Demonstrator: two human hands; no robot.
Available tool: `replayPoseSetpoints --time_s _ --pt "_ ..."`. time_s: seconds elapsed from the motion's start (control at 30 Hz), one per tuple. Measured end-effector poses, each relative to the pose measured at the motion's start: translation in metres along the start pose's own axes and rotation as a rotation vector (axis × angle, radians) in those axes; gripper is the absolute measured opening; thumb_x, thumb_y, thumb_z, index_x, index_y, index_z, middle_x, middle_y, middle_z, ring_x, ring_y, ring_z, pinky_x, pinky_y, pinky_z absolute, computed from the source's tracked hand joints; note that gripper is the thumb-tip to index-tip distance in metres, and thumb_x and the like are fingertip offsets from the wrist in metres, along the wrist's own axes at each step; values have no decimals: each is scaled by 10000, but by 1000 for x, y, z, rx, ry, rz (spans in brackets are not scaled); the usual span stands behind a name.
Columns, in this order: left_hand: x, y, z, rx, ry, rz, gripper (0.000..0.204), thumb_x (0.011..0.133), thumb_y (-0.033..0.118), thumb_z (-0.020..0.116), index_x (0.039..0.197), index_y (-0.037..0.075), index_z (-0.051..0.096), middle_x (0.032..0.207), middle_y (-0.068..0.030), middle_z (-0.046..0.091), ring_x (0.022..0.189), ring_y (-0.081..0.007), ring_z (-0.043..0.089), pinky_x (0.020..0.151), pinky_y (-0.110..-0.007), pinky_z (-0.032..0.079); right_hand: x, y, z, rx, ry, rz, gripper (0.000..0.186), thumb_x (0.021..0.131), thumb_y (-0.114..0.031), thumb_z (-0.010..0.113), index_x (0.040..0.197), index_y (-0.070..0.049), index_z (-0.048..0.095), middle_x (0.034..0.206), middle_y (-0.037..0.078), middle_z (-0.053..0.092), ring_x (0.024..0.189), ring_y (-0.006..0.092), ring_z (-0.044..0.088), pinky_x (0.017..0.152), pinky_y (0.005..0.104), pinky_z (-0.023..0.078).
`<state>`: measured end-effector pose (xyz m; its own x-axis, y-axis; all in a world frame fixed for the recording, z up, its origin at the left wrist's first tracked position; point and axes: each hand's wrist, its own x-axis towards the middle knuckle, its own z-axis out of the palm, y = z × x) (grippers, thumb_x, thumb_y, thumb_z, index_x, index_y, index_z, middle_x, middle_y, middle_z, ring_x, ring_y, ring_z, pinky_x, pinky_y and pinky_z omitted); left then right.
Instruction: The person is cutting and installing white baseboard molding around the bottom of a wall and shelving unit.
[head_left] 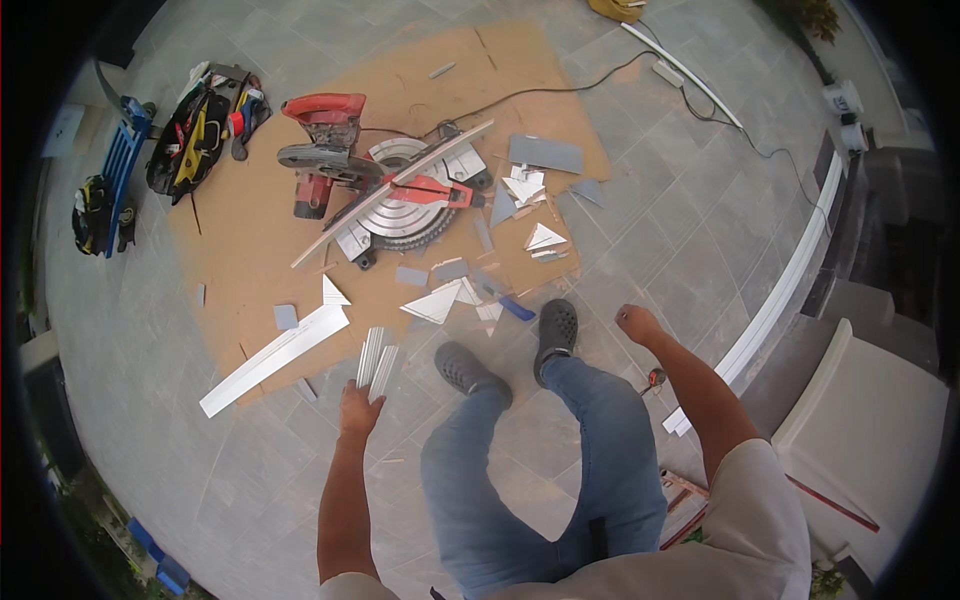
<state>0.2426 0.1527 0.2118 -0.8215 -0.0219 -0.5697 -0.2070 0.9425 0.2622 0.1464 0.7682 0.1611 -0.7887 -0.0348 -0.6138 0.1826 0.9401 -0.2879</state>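
My left hand (358, 408) grips short ribbed white trim pieces (376, 362), which stick up past the fingers above the tiled floor. Out to the right, my right hand (640, 326) is closed; whatever its curled fingers hold, if anything, is too small to make out. Ahead, a red and silver miter saw (400, 205) stands on a brown floor sheet, a long thin strip (440, 156) lying across it. A flat white board (275, 362) lies just left of my left hand. White and grey offcuts (435, 303) are scattered between the saw and my feet.
A blue-handled tool (516, 308) lies by my right shoe. A tape measure (654, 379) is on the tiles below my right hand. Long white trim lengths (775, 290) run along the right. A black cable (540, 90) crosses behind the saw. Tool bags (190, 140) stand far left.
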Motion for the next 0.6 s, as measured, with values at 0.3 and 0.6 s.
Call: replayPoseSetpoints --time_s 0.3,0.6 --pt "134 -84 112 -465 0 -156 409 756 210 759 1045 -58 651 1025 -208 646 940 -373 622 843 -426 480 361 -58 5 -432 568 -187 245 820 -123 588 1033 -5 622 1023 190 660 969 375 637 810 474 519" --pt "163 -122 170 -931 -27 -265 470 743 210 764 1111 -42 616 980 -159 683 924 -242 645 848 -363 487 411 -50 -10 -721 624 -281 281 831 -112 562 1094 -22 602 948 172 674 907 342 664 762 442 526"
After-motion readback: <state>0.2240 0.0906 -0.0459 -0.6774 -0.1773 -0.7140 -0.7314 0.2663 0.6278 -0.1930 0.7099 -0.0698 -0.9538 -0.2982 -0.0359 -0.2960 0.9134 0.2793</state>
